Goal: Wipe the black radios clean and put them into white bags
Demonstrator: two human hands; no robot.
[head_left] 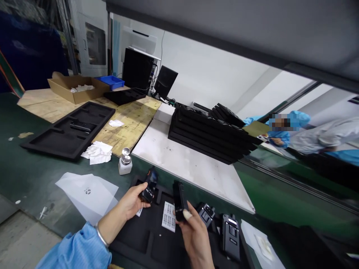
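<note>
My left hand [129, 203] is closed around a black handheld radio [151, 182] with a screen, keys and an orange button, tilted above a black foam tray [133, 239]. My right hand [196, 235] grips a second black handheld radio [179, 198], its thumb on the near end. Between the two, a white sheet of printed labels [168, 217] lies on the tray. To the right of my right hand sit two more radios: one [206, 214] partly hidden by my fingers, the other [231, 238] lying back side up.
A white dispenser bottle [125, 165] with its lid up stands behind the tray. Left are a plastic bag [86, 190], crumpled wipes [98, 152] and another foam tray [64, 147] holding a device. Stacked foam trays [207, 136] stand behind. A co-worker [283, 129] sits far right.
</note>
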